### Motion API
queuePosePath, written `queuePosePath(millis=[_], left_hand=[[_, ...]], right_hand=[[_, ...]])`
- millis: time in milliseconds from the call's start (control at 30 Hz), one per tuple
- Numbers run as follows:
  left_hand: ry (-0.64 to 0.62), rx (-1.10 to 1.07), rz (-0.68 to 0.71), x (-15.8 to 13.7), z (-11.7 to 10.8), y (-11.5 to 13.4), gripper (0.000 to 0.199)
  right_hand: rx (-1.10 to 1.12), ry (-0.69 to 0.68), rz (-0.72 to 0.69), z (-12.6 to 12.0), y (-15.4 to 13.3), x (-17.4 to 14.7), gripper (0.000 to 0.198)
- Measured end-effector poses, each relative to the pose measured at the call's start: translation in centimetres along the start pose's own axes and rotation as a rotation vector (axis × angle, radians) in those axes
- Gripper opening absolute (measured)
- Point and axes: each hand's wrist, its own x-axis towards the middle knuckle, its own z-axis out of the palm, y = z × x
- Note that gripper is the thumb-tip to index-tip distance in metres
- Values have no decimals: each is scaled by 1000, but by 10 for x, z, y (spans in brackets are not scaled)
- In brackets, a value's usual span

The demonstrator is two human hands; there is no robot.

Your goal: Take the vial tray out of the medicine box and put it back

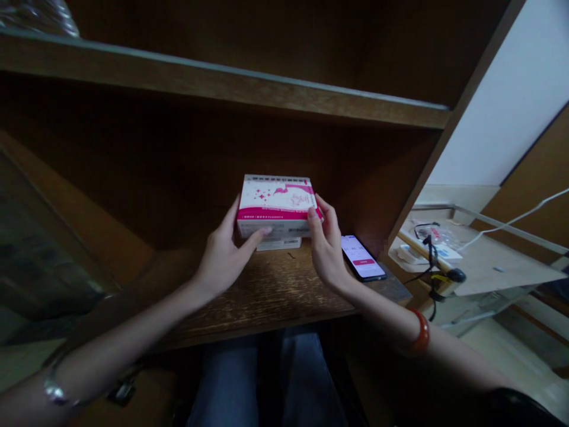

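Between both hands is a white and pink printed cardboard box (276, 200), held above the wooden shelf board (267, 290). My left hand (226, 252) grips its left side, with the thumb along the front lower edge. At the right end, my right hand (326, 246) has its thumb on the front corner and its fingers round the side. Just below and behind the held box, part of another white box (280, 244) shows on the board; most of it is hidden. A smartphone (363, 257) with a lit screen lies beside my right hand.
A wooden shelf edge (222, 89) crosses above the hands, with clear plastic (40, 18) at its upper left. To the right stands a side table (502, 261) with a white cable (511, 222), plastic packaging and a pole end (453, 279) near it.
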Motion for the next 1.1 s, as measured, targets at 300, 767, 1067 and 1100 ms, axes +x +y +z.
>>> queuePosePath(millis=[300, 767, 1067, 1100], left_hand=[[-21, 76, 56, 66, 19, -61, 48], [117, 290, -51, 40, 20, -53, 49], [-646, -59, -24, -117, 13, 26, 27], [-633, -65, -3, -133, 14, 24, 25]], right_hand=[[-167, 7, 111, 9, 65, 73, 53], [-296, -71, 108, -5, 72, 47, 69], [24, -953, -338, -23, 4, -95, 66], [93, -954, -326, -20, 2, -108, 67]])
